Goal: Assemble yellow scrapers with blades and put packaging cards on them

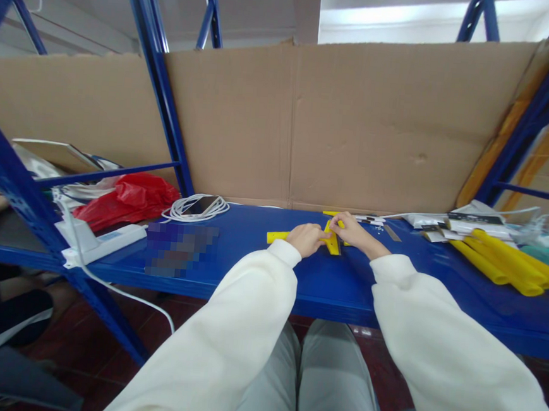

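Just right of centre, pinching yellow piece (333, 246) with left hand (306, 239) and right hand (351, 232); seemingly midway, not yet released.

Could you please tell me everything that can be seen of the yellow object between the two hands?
The yellow object is bright and smooth-looking, perhaps plastic. A short section points toward the wearer, over the blue shelf. Fingers of the left hand and right hand appear to touch its upper part and hide much of it. A yellow part also shows beyond the left hand; whether they are joined cannot be told.
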`<state>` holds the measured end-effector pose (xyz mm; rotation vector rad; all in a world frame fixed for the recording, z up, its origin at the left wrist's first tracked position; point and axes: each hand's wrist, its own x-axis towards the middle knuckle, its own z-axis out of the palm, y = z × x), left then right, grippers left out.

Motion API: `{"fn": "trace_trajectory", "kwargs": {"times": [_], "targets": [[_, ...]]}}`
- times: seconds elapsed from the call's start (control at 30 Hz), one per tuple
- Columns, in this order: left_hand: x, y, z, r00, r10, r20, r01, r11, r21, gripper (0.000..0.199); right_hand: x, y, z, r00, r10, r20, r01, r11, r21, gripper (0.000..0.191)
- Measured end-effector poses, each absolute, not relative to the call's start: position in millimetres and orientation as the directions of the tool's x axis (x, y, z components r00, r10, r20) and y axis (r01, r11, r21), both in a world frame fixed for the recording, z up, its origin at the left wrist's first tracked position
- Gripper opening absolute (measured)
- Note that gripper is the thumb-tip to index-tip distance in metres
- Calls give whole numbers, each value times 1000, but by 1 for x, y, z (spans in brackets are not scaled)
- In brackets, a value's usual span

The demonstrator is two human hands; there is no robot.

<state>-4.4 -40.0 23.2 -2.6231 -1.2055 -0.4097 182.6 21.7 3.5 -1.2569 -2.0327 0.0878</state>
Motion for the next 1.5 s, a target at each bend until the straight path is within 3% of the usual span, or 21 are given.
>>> {"fn": "trace_trajectory", "kwargs": {"times": [0.3,0.4,0.53,0.67,1.0,1.27,1.33,1.4,1.5], "targets": [[-3,-40,25,564,728,389,796,-605,-21,32,169,19,7,30,813,581,532,479,-698,14],[-4,-39,27,481,771,418,838,-545,41,32,168,11,14,91,898,431,334,380,-862,20],[-5,-41,31,403,815,417,872,-480,95,31,170,-8,20,-177,977,117,140,143,-980,19],[-5,-42,31,403,820,407,866,-486,121,31,169,-23,24,-363,932,16,116,62,-991,12],[-5,-39,24,425,814,396,866,-493,83,50,168,-24,24,-369,929,28,77,60,-995,15],[-6,-38,23,429,823,373,873,-484,64,49,170,-22,27,-385,921,51,133,110,-985,19],[-7,-38,26,413,815,406,868,-487,94,49,183,-15,31,-289,949,124,145,171,-974,16],[-9,-39,28,390,808,441,863,-487,130,48,203,-6,33,-25,967,252,236,250,-939,12],[-12,-39,33,335,811,479,865,-466,185,47,242,8,28,339,850,402,657,91,-748,13]]}}
